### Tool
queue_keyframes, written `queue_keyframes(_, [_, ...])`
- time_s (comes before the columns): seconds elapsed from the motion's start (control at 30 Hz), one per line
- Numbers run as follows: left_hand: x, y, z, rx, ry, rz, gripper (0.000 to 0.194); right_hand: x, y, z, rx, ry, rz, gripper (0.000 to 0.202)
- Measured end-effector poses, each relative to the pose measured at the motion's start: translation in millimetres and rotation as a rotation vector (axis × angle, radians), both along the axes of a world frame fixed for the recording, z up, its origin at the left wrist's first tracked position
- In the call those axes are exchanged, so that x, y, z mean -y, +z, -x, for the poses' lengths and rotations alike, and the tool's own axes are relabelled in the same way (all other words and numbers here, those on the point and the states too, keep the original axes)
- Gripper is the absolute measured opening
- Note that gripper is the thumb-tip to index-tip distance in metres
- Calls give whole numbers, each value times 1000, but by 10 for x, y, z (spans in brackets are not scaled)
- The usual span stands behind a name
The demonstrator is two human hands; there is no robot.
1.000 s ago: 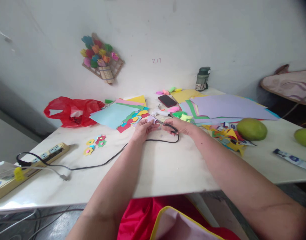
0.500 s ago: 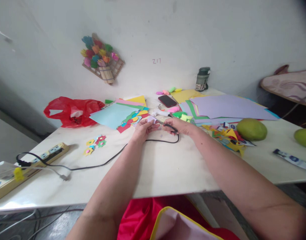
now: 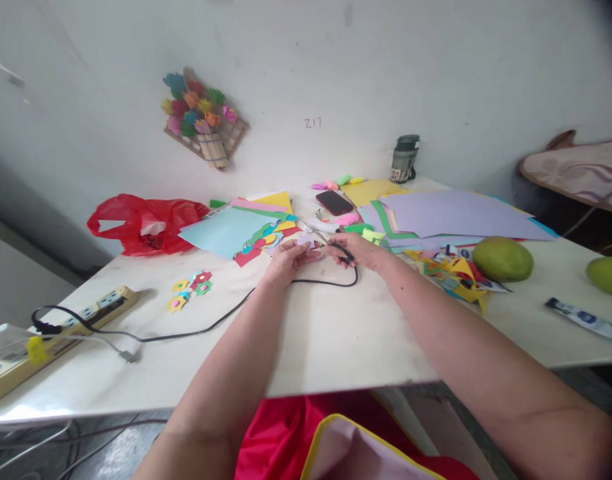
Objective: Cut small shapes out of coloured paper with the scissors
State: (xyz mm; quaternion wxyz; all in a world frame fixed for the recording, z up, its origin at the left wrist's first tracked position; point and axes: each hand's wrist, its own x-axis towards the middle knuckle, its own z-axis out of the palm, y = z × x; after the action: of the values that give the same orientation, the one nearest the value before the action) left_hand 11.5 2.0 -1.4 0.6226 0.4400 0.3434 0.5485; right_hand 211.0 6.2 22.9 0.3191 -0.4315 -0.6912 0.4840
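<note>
My left hand (image 3: 290, 261) pinches a small piece of lilac paper (image 3: 306, 238) at the middle of the table. Black-handled scissors (image 3: 342, 252) are in my right hand (image 3: 357, 251), their blades pointing up and left beside the paper. Just beyond my hands lie a white glue gun (image 3: 324, 226), a dark phone (image 3: 335, 203) and coloured paper cutouts (image 3: 260, 239). Several small paper flowers (image 3: 202, 277) rest on the table to the left of my left forearm.
A black cord (image 3: 186, 334) crosses the white table (image 3: 331, 340) from a power strip (image 3: 106, 303). Left stands a red plastic bag (image 3: 171, 217). To the right are paper sheets (image 3: 456, 212), paper scraps (image 3: 461, 273), green fruit (image 3: 503, 259) and a tube (image 3: 586, 320).
The scissors' blades have moved off the lilac paper and now point more upward. The paper has turned slightly in my left hand.
</note>
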Motion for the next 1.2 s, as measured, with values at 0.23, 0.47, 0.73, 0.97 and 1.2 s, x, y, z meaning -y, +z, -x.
queue_keyframes(0.23, [-23,-26,-1,-23,5,-10,19,4,-23,94,-317,-144,32,50])
queue_keyframes(0.47, [1,-12,-17,-134,-69,-20,35,8,-59,249,-448,-255,35,46])
queue_keyframes(0.73, [4,1,-33,-167,-57,-17,40,51,-21,263,-388,-225,23,43])
queue_keyframes(0.97, [10,9,-38,-188,-20,-8,38,44,-10,245,-298,-131,6,43])
queue_keyframes(1.2, [-17,-2,10,-116,28,-40,42,43,39,74,-64,-120,53,36])
